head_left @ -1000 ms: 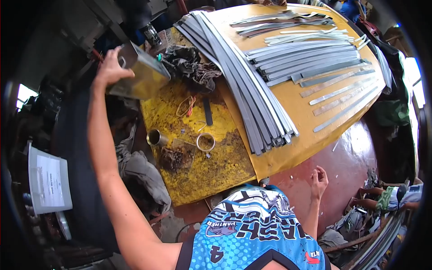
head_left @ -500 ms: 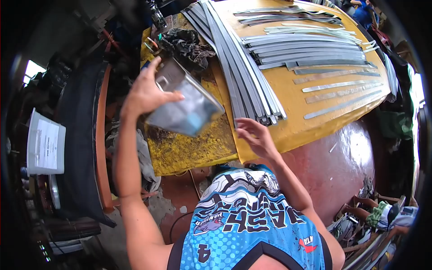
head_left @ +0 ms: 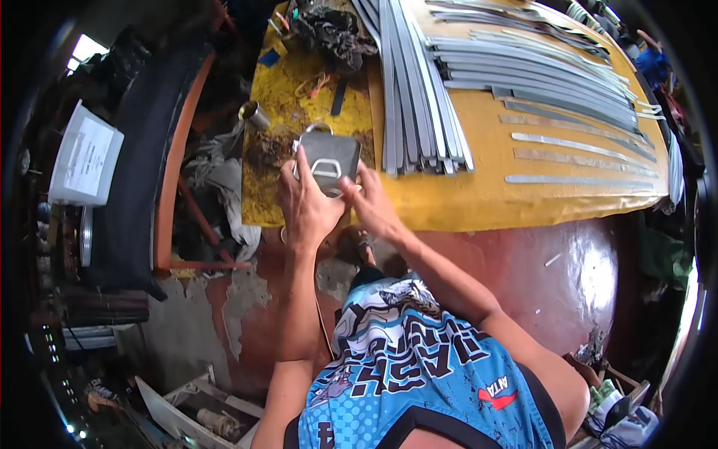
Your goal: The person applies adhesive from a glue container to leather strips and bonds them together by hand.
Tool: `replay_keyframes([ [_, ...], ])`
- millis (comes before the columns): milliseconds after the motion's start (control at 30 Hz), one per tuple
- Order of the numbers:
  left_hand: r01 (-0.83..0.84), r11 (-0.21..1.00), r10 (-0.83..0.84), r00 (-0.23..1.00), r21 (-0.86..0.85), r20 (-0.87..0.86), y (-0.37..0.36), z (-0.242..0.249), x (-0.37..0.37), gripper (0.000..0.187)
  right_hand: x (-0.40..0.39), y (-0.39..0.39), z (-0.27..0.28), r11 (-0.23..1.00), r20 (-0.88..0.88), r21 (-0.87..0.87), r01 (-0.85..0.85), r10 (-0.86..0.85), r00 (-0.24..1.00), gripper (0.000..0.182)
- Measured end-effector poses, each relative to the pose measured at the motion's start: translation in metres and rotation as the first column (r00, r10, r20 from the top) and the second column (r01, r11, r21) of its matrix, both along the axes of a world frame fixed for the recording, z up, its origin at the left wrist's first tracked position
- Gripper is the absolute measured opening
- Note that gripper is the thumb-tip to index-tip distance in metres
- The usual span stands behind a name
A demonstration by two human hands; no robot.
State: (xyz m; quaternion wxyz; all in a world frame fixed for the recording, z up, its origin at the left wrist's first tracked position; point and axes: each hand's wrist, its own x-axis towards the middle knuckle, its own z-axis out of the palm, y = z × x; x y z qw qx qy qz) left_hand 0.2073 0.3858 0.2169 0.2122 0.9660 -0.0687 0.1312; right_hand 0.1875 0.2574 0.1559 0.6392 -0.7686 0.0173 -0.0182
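A dark grey metal box (head_left: pixel 342 147) with wire handles is between my hands, over the stained near left part of the yellow-covered table (head_left: pixel 419 208). My left hand (head_left: pixel 308 206) grips its left and near side, one finger stretched along the top. My right hand (head_left: pixel 372 203) holds its right near corner, thumb close to the handle. The box's underside is hidden. Right of it lies a bundle of long grey strips (head_left: pixel 416 97).
More strips (head_left: pixel 531 71) lie across the table's right part. A metal cup (head_left: pixel 255 115) and a crumpled black bag (head_left: pixel 333 34) are at the left. A white bin (head_left: pixel 88 153) stands beyond a dark padded bench (head_left: pixel 134 165). A person (head_left: pixel 652 63) is at the far right.
The box has moved nearer to my body and turned, its handles now in view. My right hand has come over from beside the strips and taken hold of it. The view has shifted.
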Motion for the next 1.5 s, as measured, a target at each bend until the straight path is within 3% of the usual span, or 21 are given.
replay_keyframes([
  [67, 0.068, 0.997, -0.068, 0.997, -0.018, 0.039, 0.002, 0.006, -0.021, 0.097, -0.006, -0.015, 0.026, 0.977, -0.108, 0.212, 0.032, -0.009, 0.994, 0.079],
  [133, 0.237, 0.914, -0.225, 0.972, -0.328, 0.073, 0.007, 0.004, -0.039, 0.076, -0.013, -0.031, 0.054, 0.976, -0.188, 0.216, -0.013, 0.055, 0.981, 0.094],
  [167, 0.265, 0.892, -0.254, 0.964, -0.366, 0.080, 0.007, 0.002, -0.049, 0.067, -0.012, -0.031, 0.048, 0.977, -0.184, 0.213, 0.003, 0.037, 0.982, 0.094],
  [233, 0.229, 0.775, -0.281, 0.960, -0.589, 0.004, 0.008, -0.018, -0.061, 0.063, -0.010, -0.032, 0.024, 0.991, -0.156, -0.117, 0.069, -0.087, 0.984, 0.114],
  [267, 0.199, 0.686, -0.294, 0.956, -0.700, -0.015, 0.008, -0.032, -0.065, 0.061, -0.011, -0.032, 0.018, 0.987, -0.175, -0.144, 0.070, -0.096, 0.980, 0.133],
  [367, 0.200, 0.561, -0.337, 0.941, -0.803, -0.001, 0.003, -0.046, -0.088, 0.062, -0.021, -0.021, 0.024, 0.906, -0.169, -0.405, 0.127, -0.211, 0.963, 0.146],
  [467, 0.227, 0.437, -0.363, 0.930, -0.870, 0.061, 0.011, -0.069, -0.098, 0.064, -0.023, -0.020, 0.023, 0.901, -0.128, -0.416, 0.125, -0.195, 0.972, 0.144],
  [567, 0.064, 0.490, -0.301, 0.948, -0.869, -0.100, 0.051, -0.114, -0.107, 0.057, -0.029, -0.013, 0.041, 0.897, -0.185, -0.435, 0.080, -0.176, 0.967, 0.135],
  [700, -0.098, 0.525, -0.223, 0.943, -0.846, -0.247, 0.076, -0.173, -0.103, 0.052, -0.046, 0.012, 0.043, 0.888, -0.011, -0.442, 0.124, -0.143, 0.990, 0.124],
  [733, -0.426, 0.176, -0.345, 0.818, -0.888, -0.461, 0.074, -0.183, -0.111, 0.060, -0.049, 0.017, 0.042, 0.906, -0.013, -0.413, 0.093, -0.107, 0.994, 0.123],
  [767, -0.722, -0.141, -0.527, 0.634, -0.677, -0.566, 0.076, -0.193, -0.123, 0.072, -0.053, 0.024, 0.041, 0.894, 0.034, -0.434, 0.113, -0.109, 0.993, 0.123],
  [800, -0.830, -0.296, -0.657, 0.536, -0.472, -0.530, 0.072, -0.191, -0.126, 0.093, -0.058, 0.031, 0.040, 0.884, 0.085, -0.447, 0.139, -0.113, 0.990, 0.123],
  [900, -0.810, -0.484, -0.731, 0.582, -0.331, -0.356, 0.055, -0.208, -0.118, 0.107, -0.061, 0.034, 0.033, 0.889, 0.109, -0.428, 0.162, -0.127, 0.986, 0.124],
  [933, -0.811, -0.483, -0.737, 0.580, -0.331, -0.347, 0.044, -0.182, -0.114, 0.107, -0.064, 0.033, 0.035, 0.899, 0.100, -0.408, 0.161, -0.131, 0.986, 0.125],
  [1000, -0.517, -0.618, -0.657, 0.754, -0.592, 0.027, 0.020, -0.133, -0.102, 0.098, -0.074, 0.027, 0.041, 0.912, 0.099, -0.377, 0.161, -0.133, 0.986, 0.123],
  [1033, -0.469, -0.776, -0.602, 0.751, -0.422, 0.272, 0.011, -0.138, -0.097, 0.091, -0.079, 0.025, 0.043, 0.918, 0.146, -0.349, 0.188, -0.146, 0.979, 0.123],
  [1233, -0.340, -0.642, -0.532, 0.843, -0.687, 0.080, -0.003, -0.157, -0.030, 0.084, -0.092, -0.014, 0.053, 0.934, 0.372, -0.138, 0.331, -0.261, 0.891, 0.121],
  [1333, -0.247, -0.571, -0.433, 0.901, -0.783, 0.031, -0.043, -0.085, -0.009, 0.075, -0.089, -0.050, 0.059, 0.943, 0.455, -0.124, 0.308, -0.222, 0.862, 0.124],
  [1400, -0.164, -0.622, -0.417, 0.897, -0.766, 0.146, -0.063, -0.072, 0.013, 0.073, -0.089, -0.081, 0.056, 0.893, 0.533, -0.159, 0.421, -0.281, 0.798, 0.109],
  [1467, -0.155, -0.654, -0.486, 0.836, -0.740, 0.255, -0.078, -0.068, 0.026, 0.074, -0.086, -0.117, 0.044, 0.918, 0.396, -0.166, 0.360, -0.273, 0.877, 0.084],
  [1500, -0.189, -0.715, -0.512, 0.797, -0.673, 0.320, -0.088, -0.065, 0.031, 0.072, -0.083, -0.132, 0.049, 0.920, 0.404, -0.150, 0.362, -0.277, 0.872, 0.084],
])
